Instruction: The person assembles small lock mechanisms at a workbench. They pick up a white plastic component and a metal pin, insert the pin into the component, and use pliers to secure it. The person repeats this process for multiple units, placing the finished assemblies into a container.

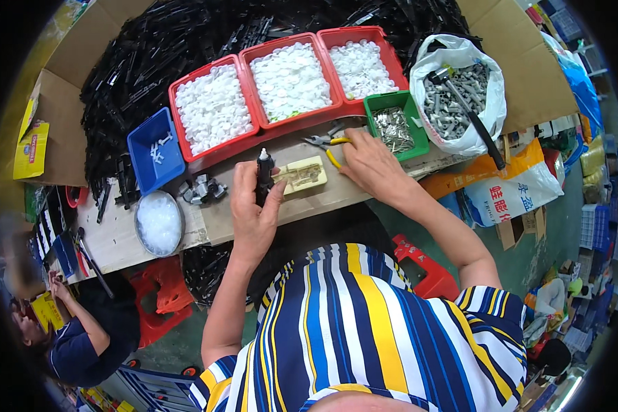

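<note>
Head view. The left hand (251, 206) has its grip closed around a black elongated part (264, 175), held upright above the tabletop (117, 237); the part is dark and slim, with a small white tip at its top end. Just beside it lies a pale yellow block (302, 175) with a darker recess in its upper face. The right hand (371, 165) rests palm-down on the tabletop, fingers on the yellow-handled pliers (328, 145); whether its grip is closed on them I cannot tell. Behind stand three red trays (247, 134) of white caps, a green bin (419, 134) of small metal pieces, a blue bin (144, 172), and a white bag (491, 103) of grey parts. A round bowl (159, 223) of white pieces sits at the left.
</note>
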Demonstrator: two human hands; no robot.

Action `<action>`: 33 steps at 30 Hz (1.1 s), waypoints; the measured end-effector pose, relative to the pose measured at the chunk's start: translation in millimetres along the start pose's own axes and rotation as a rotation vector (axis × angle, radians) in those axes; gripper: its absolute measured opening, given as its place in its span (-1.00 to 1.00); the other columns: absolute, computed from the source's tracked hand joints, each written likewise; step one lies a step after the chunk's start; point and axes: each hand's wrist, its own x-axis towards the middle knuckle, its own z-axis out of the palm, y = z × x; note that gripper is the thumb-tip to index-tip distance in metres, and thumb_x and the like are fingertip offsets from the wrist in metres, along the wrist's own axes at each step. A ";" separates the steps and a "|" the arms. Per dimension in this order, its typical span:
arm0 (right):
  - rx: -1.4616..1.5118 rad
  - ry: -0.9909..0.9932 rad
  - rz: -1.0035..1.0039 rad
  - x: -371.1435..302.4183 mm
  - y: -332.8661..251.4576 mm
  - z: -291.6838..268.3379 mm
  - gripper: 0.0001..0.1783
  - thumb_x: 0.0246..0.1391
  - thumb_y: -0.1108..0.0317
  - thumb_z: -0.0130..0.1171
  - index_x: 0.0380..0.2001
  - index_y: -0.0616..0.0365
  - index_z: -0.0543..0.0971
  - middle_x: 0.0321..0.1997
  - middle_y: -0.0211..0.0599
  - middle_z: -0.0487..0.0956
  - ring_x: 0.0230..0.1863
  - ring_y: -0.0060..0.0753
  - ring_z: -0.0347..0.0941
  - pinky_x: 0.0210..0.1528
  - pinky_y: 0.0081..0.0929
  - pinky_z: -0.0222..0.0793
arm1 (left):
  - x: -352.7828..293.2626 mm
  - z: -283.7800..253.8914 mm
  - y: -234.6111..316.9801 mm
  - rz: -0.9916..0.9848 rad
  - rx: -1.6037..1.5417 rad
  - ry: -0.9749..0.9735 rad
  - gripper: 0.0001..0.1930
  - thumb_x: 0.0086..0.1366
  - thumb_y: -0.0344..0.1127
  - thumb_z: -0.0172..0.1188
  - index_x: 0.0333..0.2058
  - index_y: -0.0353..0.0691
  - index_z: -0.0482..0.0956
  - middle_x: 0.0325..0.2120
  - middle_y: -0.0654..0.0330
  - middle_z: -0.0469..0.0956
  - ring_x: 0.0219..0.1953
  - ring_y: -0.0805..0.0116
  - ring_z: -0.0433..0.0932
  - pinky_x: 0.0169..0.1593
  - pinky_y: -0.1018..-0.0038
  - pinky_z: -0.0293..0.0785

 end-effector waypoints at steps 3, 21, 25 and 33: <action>-0.012 0.041 -0.077 4.0 2.0 17.6 -0.76 -0.07 0.41 0.26 -0.34 0.24 0.44 -0.13 -0.03 0.40 -0.09 -0.01 0.38 -0.16 -0.12 0.33 | -9.6 -2.3 -12.2 -0.077 -0.059 -0.039 -0.78 0.32 -0.48 0.18 -0.10 -0.37 0.44 -0.31 0.22 0.43 -0.33 0.47 0.43 -0.28 0.55 0.39; 0.384 -0.022 -0.081 0.8 -43.6 -27.0 -0.77 -0.02 0.59 0.08 -0.22 0.34 0.47 -0.01 0.03 0.46 0.06 0.10 0.37 0.05 -0.09 0.30 | -10.0 10.6 -7.0 -0.053 0.086 -0.052 -0.74 0.44 -0.26 0.06 -0.10 -0.36 0.46 -0.35 -0.13 0.52 -0.28 -0.17 0.52 -0.23 0.18 0.41; 0.400 -0.073 -0.033 -0.1 -46.7 -29.2 -0.88 0.00 0.57 0.10 -0.34 0.33 0.43 -0.25 0.03 0.43 -0.15 0.14 0.41 -0.13 -0.06 0.33 | -8.5 17.6 -3.7 0.076 0.173 -0.031 -0.70 0.46 -0.22 0.06 -0.05 -0.37 0.48 -0.48 0.01 0.49 -0.46 0.25 0.46 -0.32 0.35 0.38; 0.405 -0.094 -0.075 -16.1 -46.1 -22.8 -0.91 -0.02 0.58 0.09 -0.43 0.30 0.39 -0.40 -0.03 0.40 -0.31 0.13 0.40 -0.26 -0.05 0.30 | -11.4 -7.3 -4.5 -0.429 -0.394 -0.532 -0.67 0.49 -0.13 0.02 -0.17 -0.34 0.51 -0.59 0.27 0.42 -0.63 0.56 0.34 -0.53 0.59 0.23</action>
